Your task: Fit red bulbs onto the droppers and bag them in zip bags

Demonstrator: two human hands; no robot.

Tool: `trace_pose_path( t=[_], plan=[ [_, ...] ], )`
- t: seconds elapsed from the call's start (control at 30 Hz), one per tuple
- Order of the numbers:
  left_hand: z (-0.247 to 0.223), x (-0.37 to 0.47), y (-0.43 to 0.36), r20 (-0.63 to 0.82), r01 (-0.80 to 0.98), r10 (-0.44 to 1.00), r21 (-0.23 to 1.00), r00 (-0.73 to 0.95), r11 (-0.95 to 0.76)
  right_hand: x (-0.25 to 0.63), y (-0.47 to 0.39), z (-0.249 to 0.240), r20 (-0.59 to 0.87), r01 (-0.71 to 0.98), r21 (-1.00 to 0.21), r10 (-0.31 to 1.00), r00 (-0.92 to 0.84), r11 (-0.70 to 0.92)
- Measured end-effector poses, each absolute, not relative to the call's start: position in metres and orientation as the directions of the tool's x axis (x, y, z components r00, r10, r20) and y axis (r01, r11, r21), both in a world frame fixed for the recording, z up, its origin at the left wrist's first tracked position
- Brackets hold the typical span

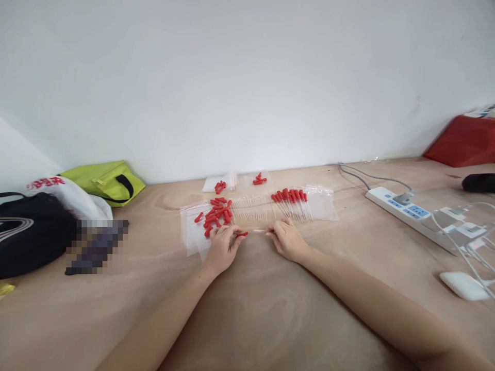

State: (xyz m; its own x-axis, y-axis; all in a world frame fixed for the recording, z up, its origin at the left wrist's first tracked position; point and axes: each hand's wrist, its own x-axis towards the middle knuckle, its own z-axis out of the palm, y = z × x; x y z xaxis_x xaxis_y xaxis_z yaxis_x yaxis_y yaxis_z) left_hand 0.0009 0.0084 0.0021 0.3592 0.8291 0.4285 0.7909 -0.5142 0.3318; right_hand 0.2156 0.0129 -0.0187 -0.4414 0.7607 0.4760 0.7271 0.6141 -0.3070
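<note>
My left hand (221, 252) pinches a small red cap (242, 234) between thumb and fingers. In my right hand (289, 241) is a thin whitish stick (258, 231), its free end pointing left at the cap. A small gap seems to lie between the two. Just beyond my left hand, a heap of red caps (218, 212) lies on clear zip bags (190, 232). Several thin pale sticks (249, 208) lie in a row in the middle. Past my right hand, several sticks with red caps on their far ends (296, 197) lie side by side.
Two small groups of red caps (220, 186) (260, 179) lie on bags near the wall. More clear bags (323, 203) lie right of the capped sticks. A power strip (406, 211) with cables and a white charger (464, 286) is at right; yellow-green (104, 180) and black bags (34, 232) are at left.
</note>
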Motion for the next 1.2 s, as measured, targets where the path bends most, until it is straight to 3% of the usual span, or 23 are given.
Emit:
trace_pose_path(
  t=[0.07, 0.23, 0.83, 1.2],
  plan=[
    [-0.0002, 0.0007, 0.0037, 0.429, 0.783, 0.824, 0.333, 0.370, -0.525, 0.2157, 0.0086, -0.0192, 0.501, 0.643, -0.321, 0.701, -0.507, 0.695],
    [0.0025, 0.0020, 0.0035, 0.456, 0.760, 0.777, 0.279, 0.433, -0.587, 0.2125, 0.0113, -0.0187, 0.582, 0.590, -0.339, 0.656, -0.481, 0.733],
    [0.0031, 0.0038, 0.0005, 0.463, 0.638, 0.693, 0.299, 0.553, -0.709, 0.2155, 0.0175, -0.0196, 0.541, 0.540, -0.335, 0.627, -0.561, 0.772],
    [0.0014, 0.0029, -0.0004, 0.504, 0.648, 0.667, 0.247, 0.549, -0.720, 0.2129, 0.0120, -0.0120, 0.536, 0.601, -0.196, 0.598, -0.596, 0.775]
  ],
)
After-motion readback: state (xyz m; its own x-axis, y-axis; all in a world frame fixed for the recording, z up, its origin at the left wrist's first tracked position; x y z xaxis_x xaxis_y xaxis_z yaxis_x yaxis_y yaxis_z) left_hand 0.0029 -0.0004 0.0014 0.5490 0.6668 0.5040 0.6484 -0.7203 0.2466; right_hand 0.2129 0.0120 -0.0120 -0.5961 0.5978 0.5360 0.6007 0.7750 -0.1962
